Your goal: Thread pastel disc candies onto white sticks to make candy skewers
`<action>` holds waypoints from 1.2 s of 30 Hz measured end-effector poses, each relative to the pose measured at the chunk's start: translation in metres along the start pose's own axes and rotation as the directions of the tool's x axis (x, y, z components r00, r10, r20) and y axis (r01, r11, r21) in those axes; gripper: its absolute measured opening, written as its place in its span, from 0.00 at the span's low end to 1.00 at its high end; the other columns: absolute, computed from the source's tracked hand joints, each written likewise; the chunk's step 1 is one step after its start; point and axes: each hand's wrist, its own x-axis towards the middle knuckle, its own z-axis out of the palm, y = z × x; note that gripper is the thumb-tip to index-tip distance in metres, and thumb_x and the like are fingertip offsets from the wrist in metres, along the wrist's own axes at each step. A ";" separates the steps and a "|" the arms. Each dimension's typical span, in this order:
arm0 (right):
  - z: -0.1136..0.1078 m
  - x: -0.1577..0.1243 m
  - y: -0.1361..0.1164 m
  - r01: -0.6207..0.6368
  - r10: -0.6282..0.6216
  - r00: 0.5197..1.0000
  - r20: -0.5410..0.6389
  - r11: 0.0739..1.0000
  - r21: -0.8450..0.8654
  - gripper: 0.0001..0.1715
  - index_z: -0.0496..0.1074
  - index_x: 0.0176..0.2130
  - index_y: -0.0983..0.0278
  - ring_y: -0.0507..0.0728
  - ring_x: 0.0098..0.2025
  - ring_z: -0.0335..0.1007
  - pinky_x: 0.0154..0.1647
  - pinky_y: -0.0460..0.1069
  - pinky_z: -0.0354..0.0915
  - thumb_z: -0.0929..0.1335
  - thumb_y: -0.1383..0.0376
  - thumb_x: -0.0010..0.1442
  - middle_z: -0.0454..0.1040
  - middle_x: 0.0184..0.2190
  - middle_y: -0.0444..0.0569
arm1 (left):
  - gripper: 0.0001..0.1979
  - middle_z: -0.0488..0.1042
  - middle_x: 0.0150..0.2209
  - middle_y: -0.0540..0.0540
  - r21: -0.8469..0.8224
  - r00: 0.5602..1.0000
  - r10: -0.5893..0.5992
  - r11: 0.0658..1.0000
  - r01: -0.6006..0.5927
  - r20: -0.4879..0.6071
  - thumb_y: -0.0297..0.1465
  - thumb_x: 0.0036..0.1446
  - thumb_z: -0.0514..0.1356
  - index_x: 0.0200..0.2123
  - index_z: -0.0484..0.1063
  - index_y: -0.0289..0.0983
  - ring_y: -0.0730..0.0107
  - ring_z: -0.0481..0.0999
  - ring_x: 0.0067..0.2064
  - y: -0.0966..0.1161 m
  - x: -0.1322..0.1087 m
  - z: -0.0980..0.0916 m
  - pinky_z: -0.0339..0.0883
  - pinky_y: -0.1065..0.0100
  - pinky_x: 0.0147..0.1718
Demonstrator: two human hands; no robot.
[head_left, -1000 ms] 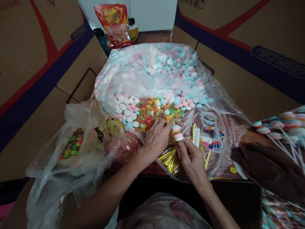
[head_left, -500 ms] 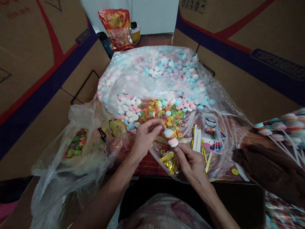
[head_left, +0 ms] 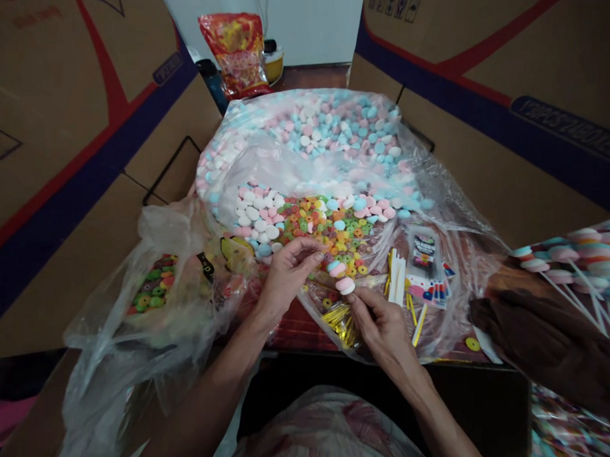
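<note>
In my right hand (head_left: 382, 321), thumb and fingers pinch the lower end of a marshmallow skewer (head_left: 345, 285), its pink, white and blue marshmallows stacked at a tilt toward the upper left. The stick itself is mostly hidden. My left hand (head_left: 292, 271) is closed in a pinch just beyond the skewer's upper end, on what looks like an orange gummy ring (head_left: 323, 248). Loose gummy rings (head_left: 310, 219) lie heaped just past my fingers. White, pink and blue marshmallows (head_left: 255, 213) spill from a large clear bag (head_left: 277, 164) behind them.
White sticks (head_left: 397, 277), gold twist ties (head_left: 342, 323) and a small clear pack (head_left: 424, 249) lie near my right hand. Finished marshmallow skewers (head_left: 584, 255) and a brown cloth (head_left: 526, 326) are at right. A gummy bag (head_left: 153, 283) sits left. Cardboard boxes (head_left: 488, 128) flank the table.
Both hands hold nearly the same pose, the skewer still between them. The view has shifted very slightly.
</note>
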 end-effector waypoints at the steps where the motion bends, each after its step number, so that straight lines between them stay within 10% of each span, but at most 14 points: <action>1: 0.000 0.000 -0.001 -0.003 0.003 1.000 -0.003 1.000 0.001 0.18 0.75 0.34 0.65 0.51 0.23 0.55 0.25 0.45 0.55 0.62 0.58 0.66 0.60 0.21 0.41 | 0.08 0.78 0.34 0.48 0.013 1.000 0.002 1.000 -0.002 -0.005 0.34 0.51 0.67 0.33 0.76 0.37 0.71 0.75 0.36 0.000 0.000 0.000 0.69 0.71 0.36; 14: 0.002 -0.002 0.006 0.040 -0.040 0.999 0.018 0.999 0.014 0.19 0.76 0.35 0.65 0.52 0.26 0.63 0.28 0.45 0.60 0.63 0.57 0.67 0.69 0.24 0.45 | 0.10 0.77 0.33 0.50 -0.122 0.996 -0.066 0.991 0.058 -0.058 0.32 0.48 0.68 0.34 0.73 0.37 0.72 0.76 0.36 -0.007 -0.001 0.003 0.69 0.69 0.38; 36: 0.007 -0.007 0.007 -0.003 -0.001 0.999 0.033 0.992 0.123 0.17 0.74 0.35 0.66 0.49 0.23 0.53 0.23 0.44 0.54 0.63 0.57 0.67 0.58 0.20 0.40 | 0.06 0.76 0.34 0.49 0.012 0.969 0.156 0.988 -0.157 -0.189 0.30 0.53 0.65 0.35 0.73 0.37 0.73 0.75 0.37 -0.009 -0.011 0.016 0.70 0.72 0.38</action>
